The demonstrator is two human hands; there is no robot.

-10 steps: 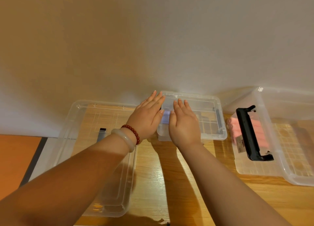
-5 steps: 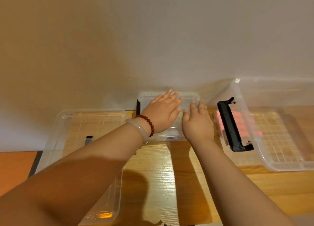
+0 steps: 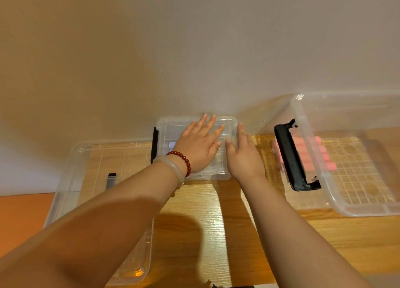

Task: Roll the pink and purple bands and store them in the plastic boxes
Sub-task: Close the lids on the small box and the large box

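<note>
Clear small box (image 3: 171, 123): sitting on the desk (image 3: 201, 214) against the wall, with its lid lying on top, as the head view is showing it.
Purple band (image 3: 172, 145): showing as a pale violet patch through the lid, inside the small box. It is too blurred to tell how it is rolled.
Left hand (image 3: 199, 149): pressing down on the lid, grip wide, fingers lying straight and flat, holding nothing.
Right hand (image 3: 244, 158): resting at the box's right edge, grip wide too, fingers stretching straight along the side, thumb touching the lid.
Black latch (image 3: 155, 145): standing at the box's left end; I cannot tell whether it is fastened.
Pink bands (image 3: 323, 153): lying rolled in a row inside the large box (image 3: 368, 211) on the right, behind its black handle (image 3: 290, 158).
Loose lid (image 3: 86, 158): lying on the desk at the left, well apart from the large box.
Progress: both colours appear to be sitting in their boxes, so the rolling is looking finished. The small box is seemingly being closed. The large box is standing open, with its lid probably going on last.
</note>
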